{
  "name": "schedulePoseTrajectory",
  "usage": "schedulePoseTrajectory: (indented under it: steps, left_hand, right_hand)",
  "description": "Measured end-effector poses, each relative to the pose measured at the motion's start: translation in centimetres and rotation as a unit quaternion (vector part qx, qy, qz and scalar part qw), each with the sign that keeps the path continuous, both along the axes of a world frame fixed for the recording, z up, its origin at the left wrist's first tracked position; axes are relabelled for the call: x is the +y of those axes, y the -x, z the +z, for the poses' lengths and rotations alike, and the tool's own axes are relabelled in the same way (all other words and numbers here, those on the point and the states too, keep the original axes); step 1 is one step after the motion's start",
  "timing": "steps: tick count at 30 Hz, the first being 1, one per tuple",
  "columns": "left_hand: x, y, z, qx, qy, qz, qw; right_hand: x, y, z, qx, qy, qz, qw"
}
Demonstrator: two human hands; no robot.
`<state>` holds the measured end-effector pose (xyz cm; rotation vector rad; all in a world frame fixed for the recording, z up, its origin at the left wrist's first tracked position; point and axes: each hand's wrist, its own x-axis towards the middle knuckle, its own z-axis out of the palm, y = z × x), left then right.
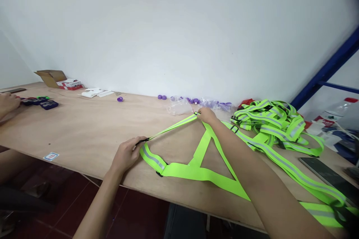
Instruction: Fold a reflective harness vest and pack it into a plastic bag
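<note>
Wooden table (92,138) against a white wall (168,26), seen from the wearer's head. Nearest, a lime harness (193,171) lies along the front edge, its lower band flat on the wood and one strap raised between the two hands. The left hand (127,155) pinches a black buckle (142,140) at the harness's left corner; the fingers of the right hand (206,115) are closed around the strap beside a second buckle (197,113). The raised span runs straight — probably because the hands pull against each other, which would keep it from twisting. To the right lie a phone (328,177) and, beyond it, a heap of similar straps (280,123), seemingly kept within the right hand's reach. Farther back, a clear bag (179,106) lies slack; whether the purple pieces (193,101) near it are inside or behind cannot be told. A capped bottle (336,110) stands at far right, its fill unclear. At far left, an open carton (52,78) hides its interior — a red-and-white box (70,84) sits at its front, papers on top. A co-worker's hand (8,104) rests near dark packs (49,105).
</note>
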<state>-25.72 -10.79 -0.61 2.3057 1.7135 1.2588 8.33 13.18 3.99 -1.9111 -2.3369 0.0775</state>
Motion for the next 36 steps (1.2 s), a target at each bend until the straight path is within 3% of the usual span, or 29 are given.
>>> schedulePoseTrajectory:
  steps: [8, 14, 17, 21, 23, 26, 28, 31, 33, 36]
  left_hand:
    - [0.0, 0.0, 0.4, -0.029, 0.043, 0.026, 0.998]
    - [0.6, 1.0, 0.4, -0.05, 0.104, 0.134, 0.984]
    - [1.3, 1.6, 0.0, -0.053, 0.117, 0.181, 0.975]
    - [1.9, 1.9, -0.2, -0.046, 0.073, 0.188, 0.978]
    - [1.7, 1.8, 0.2, -0.046, 0.025, 0.204, 0.978]
    - [0.9, 0.9, 1.3, -0.042, -0.105, 0.204, 0.972]
    - [0.4, -0.3, 2.2, -0.029, -0.181, 0.173, 0.968]
    - [0.9, -3.8, 3.4, -0.017, -0.225, 0.099, 0.969]
    - [2.1, -7.5, 4.3, -0.007, -0.244, 0.024, 0.969]
    - [5.1, -14.6, 5.7, 0.018, -0.179, -0.083, 0.98]
  right_hand:
    - [-0.8, 0.1, -0.7, -0.003, -0.006, 0.035, 0.999]
    - [-2.6, -1.2, 0.4, 0.031, 0.004, 0.121, 0.992]
    - [-4.6, -5.2, 2.2, 0.045, -0.002, 0.122, 0.992]
    - [-9.6, -13.4, 4.4, 0.049, -0.027, 0.097, 0.994]
    - [-13.1, -17.8, 4.6, 0.049, -0.047, 0.083, 0.994]
    - [-18.9, -23.4, 3.5, 0.028, -0.076, 0.032, 0.996]
    - [-22.4, -25.9, 2.1, 0.019, -0.082, 0.012, 0.996]
    - [-26.2, -27.6, -0.4, 0.009, -0.087, -0.017, 0.996]
    - [-27.4, -27.6, -1.9, 0.008, -0.1, -0.036, 0.994]
    - [-27.8, -26.6, -3.6, 0.016, -0.113, -0.066, 0.991]
